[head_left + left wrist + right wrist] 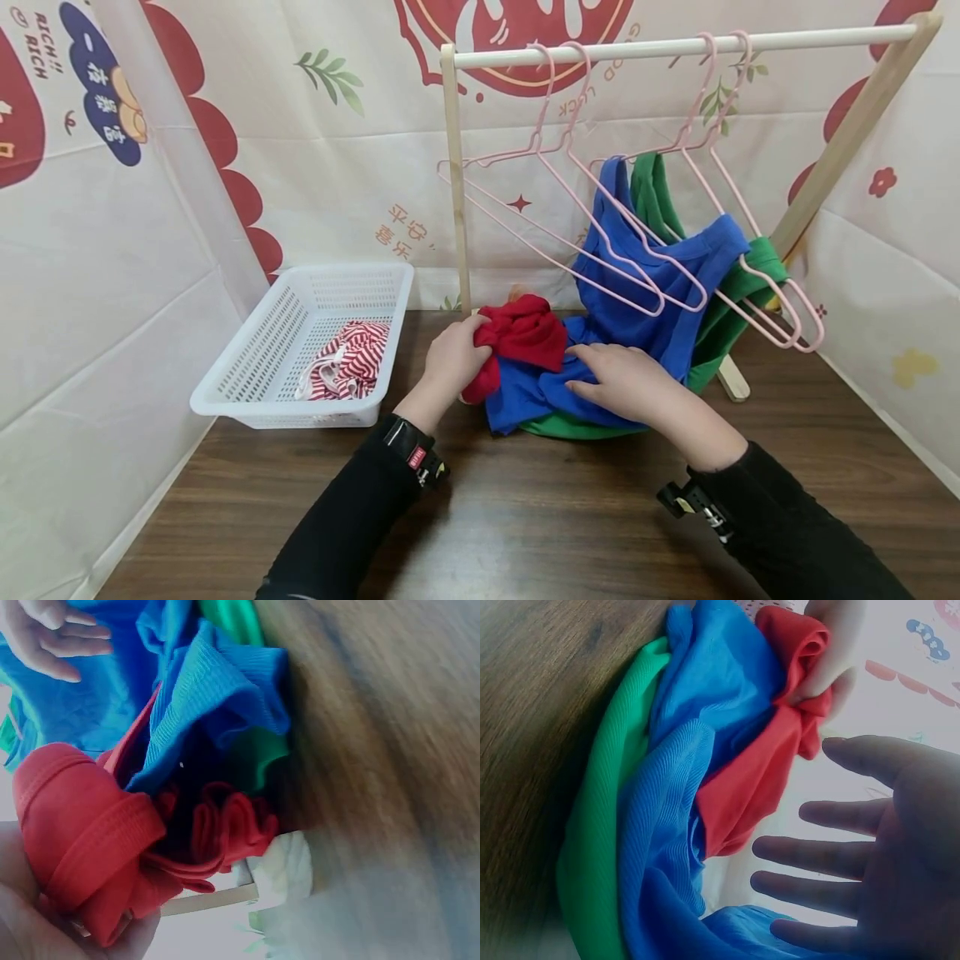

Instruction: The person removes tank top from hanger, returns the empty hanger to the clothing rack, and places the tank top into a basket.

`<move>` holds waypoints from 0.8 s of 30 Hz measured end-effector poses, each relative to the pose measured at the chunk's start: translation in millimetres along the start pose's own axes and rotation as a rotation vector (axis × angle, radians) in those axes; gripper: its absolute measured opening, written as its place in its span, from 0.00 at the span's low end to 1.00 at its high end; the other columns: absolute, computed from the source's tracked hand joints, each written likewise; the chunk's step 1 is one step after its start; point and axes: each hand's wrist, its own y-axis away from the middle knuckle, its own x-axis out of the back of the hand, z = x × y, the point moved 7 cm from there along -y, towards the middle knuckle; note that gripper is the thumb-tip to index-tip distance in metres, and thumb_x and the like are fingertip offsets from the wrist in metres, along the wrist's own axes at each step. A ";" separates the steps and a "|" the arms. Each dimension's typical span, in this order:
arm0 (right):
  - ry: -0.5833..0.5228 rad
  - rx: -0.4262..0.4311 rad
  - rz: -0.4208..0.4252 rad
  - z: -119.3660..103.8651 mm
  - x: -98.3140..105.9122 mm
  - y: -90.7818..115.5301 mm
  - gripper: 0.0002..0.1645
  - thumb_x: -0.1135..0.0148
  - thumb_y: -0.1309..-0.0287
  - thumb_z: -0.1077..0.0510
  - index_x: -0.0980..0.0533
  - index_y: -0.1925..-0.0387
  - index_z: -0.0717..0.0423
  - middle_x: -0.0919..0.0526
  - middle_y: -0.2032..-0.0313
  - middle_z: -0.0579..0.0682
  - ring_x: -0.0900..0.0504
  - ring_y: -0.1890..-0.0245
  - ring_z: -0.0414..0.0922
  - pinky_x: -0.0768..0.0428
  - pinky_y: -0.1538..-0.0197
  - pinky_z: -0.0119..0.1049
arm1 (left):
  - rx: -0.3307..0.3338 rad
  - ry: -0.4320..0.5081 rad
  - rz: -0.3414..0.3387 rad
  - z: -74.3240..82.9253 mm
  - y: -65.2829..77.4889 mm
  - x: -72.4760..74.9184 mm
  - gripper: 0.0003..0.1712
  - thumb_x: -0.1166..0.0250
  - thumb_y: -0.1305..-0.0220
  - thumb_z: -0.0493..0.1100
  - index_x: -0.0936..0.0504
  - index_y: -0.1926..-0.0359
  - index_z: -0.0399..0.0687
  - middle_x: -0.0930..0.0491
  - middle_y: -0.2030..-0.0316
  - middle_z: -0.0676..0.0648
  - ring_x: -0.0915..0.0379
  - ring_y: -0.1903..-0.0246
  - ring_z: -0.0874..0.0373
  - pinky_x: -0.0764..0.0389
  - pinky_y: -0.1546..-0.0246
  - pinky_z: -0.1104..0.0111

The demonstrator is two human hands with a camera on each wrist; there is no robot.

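Observation:
In the head view my left hand (453,354) grips a bunched red garment (528,329). The fabric bulges out of that palm in the left wrist view, and part of it lies against the blue cloth. My right hand (900,847) is spread with straight fingers and holds nothing; in the head view it is over the blue garment (652,317). That blue tank top hangs from a pink hanger, its lower part slumped on the table. Behind and under it shows a green garment (720,333), also on a hanger.
A white rail (675,48) on wooden posts carries several pink hangers, two bare ones (600,225) in front of the blue garment. To the left stands a white plastic basket (247,367) with a red-and-white striped garment (348,362) inside. Printed cloth (352,192) walls the brown table (510,517).

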 end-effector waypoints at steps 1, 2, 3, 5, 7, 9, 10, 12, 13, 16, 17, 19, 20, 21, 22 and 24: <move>-0.001 -0.001 0.002 0.1 -0.1 0.0 0.30 0.45 0.44 0.42 0.34 0.44 0.53 0.25 0.49 0.56 0.31 0.48 0.53 0.31 0.48 0.59 | 0.003 0.027 0.015 -0.5 0.1 3.2 0.21 0.40 0.45 0.47 0.28 0.48 0.58 0.22 0.58 0.47 0.29 0.61 0.55 0.24 0.60 0.59; 0.000 -0.002 0.004 0.3 -0.2 0.1 0.30 0.45 0.44 0.42 0.34 0.44 0.52 0.25 0.49 0.56 0.31 0.48 0.53 0.31 0.48 0.59 | 0.009 0.056 0.029 -0.9 0.5 6.5 0.20 0.40 0.45 0.47 0.27 0.49 0.58 0.22 0.58 0.47 0.29 0.61 0.55 0.25 0.60 0.59; -0.001 -0.002 0.007 0.3 -0.2 0.1 0.30 0.45 0.44 0.42 0.34 0.44 0.52 0.25 0.49 0.56 0.31 0.48 0.53 0.31 0.48 0.59 | 0.015 0.088 0.042 -1.5 0.8 9.7 0.20 0.40 0.45 0.47 0.27 0.49 0.58 0.22 0.58 0.47 0.29 0.61 0.56 0.25 0.60 0.59; -0.002 -0.002 0.013 0.4 0.1 0.3 0.30 0.44 0.44 0.42 0.33 0.44 0.53 0.25 0.49 0.57 0.30 0.49 0.53 0.30 0.49 0.58 | 0.038 0.159 0.062 -3.6 2.1 16.5 0.19 0.40 0.45 0.46 0.27 0.51 0.58 0.22 0.59 0.48 0.29 0.62 0.56 0.25 0.60 0.58; -0.001 0.001 0.016 0.6 0.3 0.6 0.30 0.45 0.44 0.42 0.34 0.44 0.53 0.25 0.49 0.57 0.30 0.49 0.53 0.30 0.49 0.58 | 0.070 0.225 0.080 -6.5 3.4 23.0 0.17 0.41 0.45 0.46 0.27 0.52 0.59 0.23 0.58 0.49 0.30 0.62 0.57 0.25 0.60 0.58; -0.002 0.001 0.016 1.0 0.6 1.0 0.31 0.45 0.44 0.42 0.34 0.44 0.53 0.26 0.49 0.57 0.30 0.49 0.53 0.30 0.49 0.58 | 0.096 0.281 0.102 -9.5 4.2 29.8 0.17 0.41 0.44 0.46 0.27 0.52 0.59 0.23 0.58 0.49 0.30 0.62 0.57 0.25 0.59 0.58; -0.002 0.000 0.017 1.4 0.7 1.3 0.31 0.45 0.44 0.41 0.34 0.44 0.53 0.26 0.48 0.57 0.30 0.49 0.53 0.30 0.49 0.58 | 0.106 0.308 0.115 -10.8 4.4 33.2 0.17 0.41 0.44 0.46 0.27 0.52 0.59 0.23 0.57 0.49 0.30 0.62 0.57 0.25 0.59 0.58; -0.004 -0.001 0.019 2.3 0.9 1.7 0.31 0.45 0.44 0.41 0.34 0.44 0.53 0.26 0.48 0.57 0.30 0.49 0.53 0.30 0.49 0.58 | 0.116 0.360 0.148 -12.8 4.5 40.1 0.16 0.42 0.44 0.46 0.26 0.52 0.58 0.24 0.57 0.49 0.30 0.61 0.57 0.25 0.58 0.58; -0.003 0.000 0.021 2.5 1.1 2.0 0.31 0.45 0.44 0.41 0.34 0.43 0.53 0.26 0.48 0.57 0.30 0.49 0.53 0.30 0.49 0.58 | 0.115 0.386 0.164 -13.5 4.4 43.3 0.16 0.42 0.44 0.46 0.26 0.52 0.58 0.23 0.57 0.49 0.30 0.61 0.57 0.25 0.58 0.58; -0.003 0.002 0.027 2.9 1.7 2.1 0.30 0.45 0.44 0.41 0.34 0.44 0.52 0.26 0.48 0.57 0.30 0.49 0.53 0.30 0.49 0.58 | 0.113 0.457 0.201 -14.6 5.6 50.8 0.15 0.43 0.43 0.46 0.26 0.53 0.58 0.23 0.57 0.50 0.30 0.61 0.58 0.26 0.57 0.59; -0.002 0.003 0.027 2.8 1.8 2.2 0.30 0.46 0.44 0.41 0.34 0.44 0.52 0.26 0.48 0.57 0.30 0.49 0.53 0.30 0.49 0.58 | 0.114 0.482 0.210 -14.9 6.4 52.6 0.14 0.43 0.43 0.46 0.26 0.54 0.58 0.23 0.57 0.50 0.30 0.60 0.59 0.26 0.56 0.59; 0.000 0.004 0.030 2.5 2.2 1.8 0.31 0.46 0.44 0.41 0.34 0.44 0.52 0.26 0.48 0.57 0.30 0.49 0.53 0.30 0.49 0.58 | 0.115 0.533 0.225 -14.5 8.5 56.1 0.13 0.44 0.42 0.46 0.26 0.54 0.58 0.24 0.57 0.50 0.31 0.59 0.60 0.27 0.54 0.59; 0.003 0.004 0.031 2.5 2.2 1.6 0.31 0.46 0.44 0.40 0.34 0.44 0.52 0.26 0.48 0.57 0.30 0.49 0.53 0.30 0.49 0.58 | 0.114 0.558 0.234 -14.0 9.7 58.2 0.12 0.44 0.42 0.45 0.26 0.55 0.57 0.24 0.57 0.50 0.31 0.59 0.60 0.28 0.54 0.59; 0.004 0.004 0.032 2.5 2.3 1.5 0.31 0.46 0.44 0.40 0.34 0.44 0.53 0.26 0.48 0.57 0.30 0.48 0.53 0.30 0.48 0.58 | 0.119 0.589 0.240 -13.6 11.0 60.0 0.12 0.44 0.41 0.45 0.26 0.55 0.56 0.24 0.57 0.49 0.32 0.58 0.60 0.28 0.54 0.59; 0.005 0.004 0.034 2.4 2.5 1.3 0.31 0.46 0.44 0.40 0.34 0.43 0.53 0.26 0.48 0.57 0.30 0.48 0.53 0.30 0.48 0.58 | 0.123 0.629 0.244 -13.6 12.0 61.4 0.12 0.44 0.41 0.44 0.27 0.55 0.55 0.24 0.57 0.49 0.32 0.58 0.59 0.28 0.53 0.59; 0.007 0.005 0.037 2.0 2.9 1.3 0.31 0.46 0.44 0.41 0.34 0.43 0.53 0.26 0.48 0.57 0.30 0.48 0.53 0.30 0.48 0.58 | 0.141 0.731 0.252 -13.5 14.3 64.4 0.12 0.44 0.41 0.41 0.27 0.55 0.52 0.25 0.57 0.48 0.33 0.56 0.58 0.30 0.52 0.59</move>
